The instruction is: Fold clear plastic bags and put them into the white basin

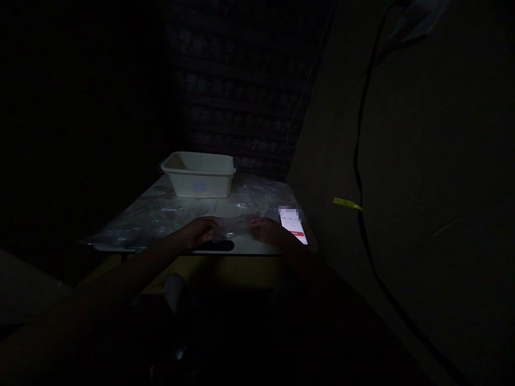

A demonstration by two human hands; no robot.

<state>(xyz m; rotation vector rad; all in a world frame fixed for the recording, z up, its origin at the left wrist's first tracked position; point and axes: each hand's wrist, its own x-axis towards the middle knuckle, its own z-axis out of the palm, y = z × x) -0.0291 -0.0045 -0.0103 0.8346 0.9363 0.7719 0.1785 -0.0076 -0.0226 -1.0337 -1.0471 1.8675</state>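
Note:
A clear plastic bag (pixel 231 228) stretches between my two hands above the front edge of the pale table (pixel 249 246). My left hand (pixel 199 232) has its fingers closed on the bag's left end. At the other end, the fingers of my right hand (pixel 263 229) pinch the plastic. Beneath my left hand lies a dark, elongated object (pixel 219 245) at the table edge. The light is very dim, so whether the bag holds anything cannot be made out.
A cream rectangular tub (pixel 203 185) stands at the table's back left. Clear plastic sheets (pixel 140 217) lie left and behind it to the right. A lit phone (pixel 293 225) rests by my right hand. A black cable (pixel 357 161) with a yellow tag (pixel 346 203) hangs along the right wall.

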